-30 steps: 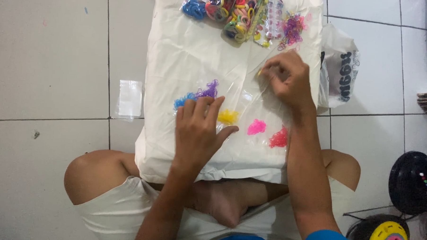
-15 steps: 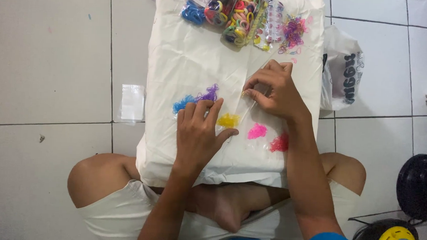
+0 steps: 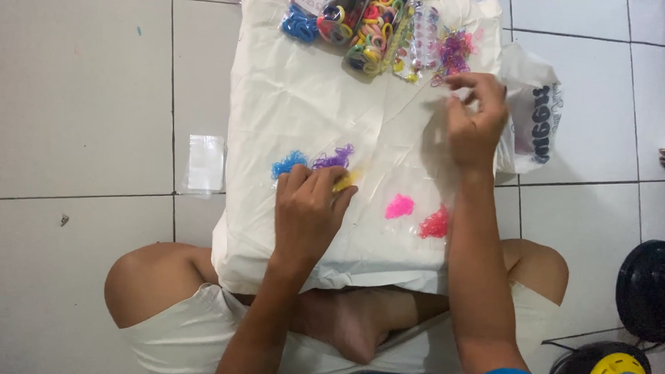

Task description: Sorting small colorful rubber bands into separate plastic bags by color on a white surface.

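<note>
Right hand [image 3: 473, 125] pinched shut, holding what I cannot tell — purple bands [image 3: 455, 50] lie just beyond its fingertips. Left hand [image 3: 310, 208] presses fingers closed over yellow bands [image 3: 345, 181] — farther off.

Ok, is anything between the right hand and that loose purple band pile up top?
Nothing visible. The right hand hovers just below the purple bands, with only bare white sheet between them. The packets of hair ties lie to the pile's left, off that path.
</note>
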